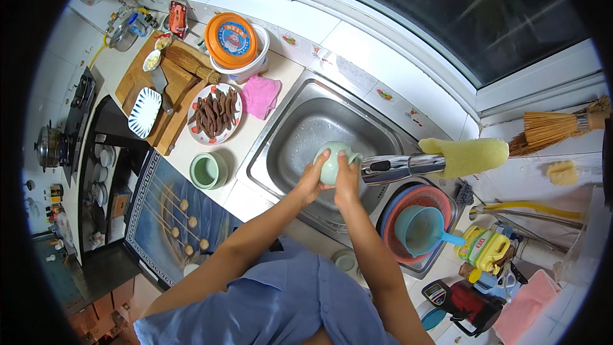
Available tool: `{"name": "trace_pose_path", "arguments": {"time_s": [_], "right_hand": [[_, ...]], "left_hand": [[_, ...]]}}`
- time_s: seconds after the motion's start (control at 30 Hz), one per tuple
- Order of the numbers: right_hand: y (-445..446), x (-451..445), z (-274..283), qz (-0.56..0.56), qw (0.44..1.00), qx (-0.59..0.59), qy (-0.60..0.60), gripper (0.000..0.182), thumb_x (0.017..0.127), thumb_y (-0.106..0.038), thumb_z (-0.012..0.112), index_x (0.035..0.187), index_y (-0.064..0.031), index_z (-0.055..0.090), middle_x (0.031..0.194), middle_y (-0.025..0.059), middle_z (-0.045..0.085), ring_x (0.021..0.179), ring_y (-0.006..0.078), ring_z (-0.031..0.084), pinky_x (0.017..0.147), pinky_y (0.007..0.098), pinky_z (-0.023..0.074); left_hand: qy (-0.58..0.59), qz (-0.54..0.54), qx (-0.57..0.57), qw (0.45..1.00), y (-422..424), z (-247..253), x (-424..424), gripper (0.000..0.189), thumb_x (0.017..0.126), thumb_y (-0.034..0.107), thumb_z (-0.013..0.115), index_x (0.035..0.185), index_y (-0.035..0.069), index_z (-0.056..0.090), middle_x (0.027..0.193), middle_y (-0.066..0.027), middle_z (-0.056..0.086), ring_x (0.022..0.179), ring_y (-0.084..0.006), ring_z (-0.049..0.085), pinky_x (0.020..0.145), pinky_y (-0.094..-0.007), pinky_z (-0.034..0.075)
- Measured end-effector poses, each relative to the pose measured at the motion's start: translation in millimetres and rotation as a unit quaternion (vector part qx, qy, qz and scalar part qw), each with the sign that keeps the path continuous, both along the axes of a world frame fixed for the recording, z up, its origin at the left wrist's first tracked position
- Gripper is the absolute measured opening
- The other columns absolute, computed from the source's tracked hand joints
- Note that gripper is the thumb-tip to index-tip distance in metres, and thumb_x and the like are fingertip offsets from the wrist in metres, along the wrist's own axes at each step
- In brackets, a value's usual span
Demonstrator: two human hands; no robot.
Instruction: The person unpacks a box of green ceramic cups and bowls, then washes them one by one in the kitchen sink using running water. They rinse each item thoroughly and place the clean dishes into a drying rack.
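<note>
Both of my hands grip a small pale-green ceramic pot [331, 155] above the stainless-steel sink basin [301, 129]. My left hand [312, 182] presses on its left side, thumb on top. On the other side, my right hand [346, 178] has its thumb along the upper surface. A short curved part, a handle or spout, juts toward the chrome faucet [392, 169], very near its end. Water drops speckle the basin floor. A matching pale-green ceramic cup [208, 171] stands on the counter left of the sink.
Left are a plate of brown sweet potatoes [213, 115], a pink cloth [261, 97], a cutting board [139, 72] with a cleaver [161, 87], and an orange-lidded tub [232, 40]. Rightward sit a blue dipper [421, 230] in a red colander [443, 201] and a red thermos [464, 304].
</note>
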State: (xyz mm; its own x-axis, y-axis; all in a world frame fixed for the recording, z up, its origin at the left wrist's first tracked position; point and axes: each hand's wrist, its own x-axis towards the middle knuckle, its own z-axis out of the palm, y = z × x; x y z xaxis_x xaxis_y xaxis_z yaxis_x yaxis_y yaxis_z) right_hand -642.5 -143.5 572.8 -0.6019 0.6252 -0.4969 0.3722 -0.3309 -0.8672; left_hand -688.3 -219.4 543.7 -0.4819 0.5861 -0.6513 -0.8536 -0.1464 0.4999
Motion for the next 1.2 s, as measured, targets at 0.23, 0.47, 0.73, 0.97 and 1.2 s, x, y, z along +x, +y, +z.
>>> {"name": "trace_pose_path", "arguments": {"time_s": [0.23, 0.47, 0.73, 0.97, 1.2], "right_hand": [[48.7, 32.1, -23.2, 0.453, 0.692, 0.539, 0.160, 0.045, 0.091, -0.033, 0.044, 0.104, 0.0088, 0.053, 0.093, 0.0283, 0.057, 0.092, 0.0424, 0.055, 0.084, 0.0468, 0.0397], [19.1, 9.2, -28.1, -0.023, 0.972, -0.159, 0.169, 0.041, 0.089, -0.032, 0.053, 0.113, 0.0012, 0.053, 0.110, 0.0152, 0.056, 0.099, 0.0308, 0.055, 0.086, 0.0393, 0.0427], [3.7, 16.1, -16.2, -0.165, 0.982, -0.002, 0.087, 0.043, 0.091, -0.024, 0.052, 0.123, 0.0030, 0.044, 0.122, 0.0096, 0.048, 0.109, 0.0160, 0.046, 0.091, 0.0298, 0.0369], [13.2, 21.4, -16.9, -0.157, 0.985, -0.038, 0.060, 0.037, 0.093, -0.025, 0.047, 0.120, -0.0002, 0.048, 0.115, 0.0063, 0.050, 0.102, 0.0139, 0.047, 0.087, 0.0283, 0.0388], [34.9, 26.3, -68.7, -0.044, 0.993, 0.107, 0.029, 0.048, 0.090, -0.039, 0.052, 0.112, 0.0036, 0.054, 0.107, 0.0070, 0.055, 0.097, 0.0136, 0.050, 0.083, 0.0254, 0.0407]], "left_hand": [[-0.108, -0.149, 0.021, 0.983, -7.3, 22.3, -36.9, 0.065, 0.077, 0.064, 0.049, 0.117, 0.013, 0.052, 0.110, -0.0090, 0.057, 0.098, -0.0241, 0.057, 0.080, -0.0445, 0.048], [0.014, -0.052, -0.100, 0.994, 5.6, 14.1, -20.3, 0.067, 0.075, 0.054, 0.062, 0.117, 0.002, 0.053, 0.106, -0.0141, 0.059, 0.093, -0.0228, 0.060, 0.080, -0.0379, 0.048], [0.343, -0.087, -0.154, 0.922, 18.0, 4.9, -4.5, 0.060, 0.078, 0.037, 0.065, 0.116, -0.007, 0.052, 0.106, -0.0224, 0.058, 0.100, -0.0306, 0.057, 0.088, -0.0349, 0.042], [0.766, -0.093, -0.155, 0.617, 6.6, 21.3, 2.4, 0.051, 0.083, 0.026, 0.057, 0.124, -0.001, 0.045, 0.127, -0.0250, 0.041, 0.124, -0.0374, 0.033, 0.103, -0.0417, 0.028], [0.707, -0.332, -0.260, 0.567, 43.3, 37.9, -14.4, 0.033, 0.081, 0.018, 0.054, 0.111, 0.004, 0.057, 0.110, -0.0125, 0.057, 0.107, -0.0286, 0.052, 0.091, -0.0385, 0.040]]}}
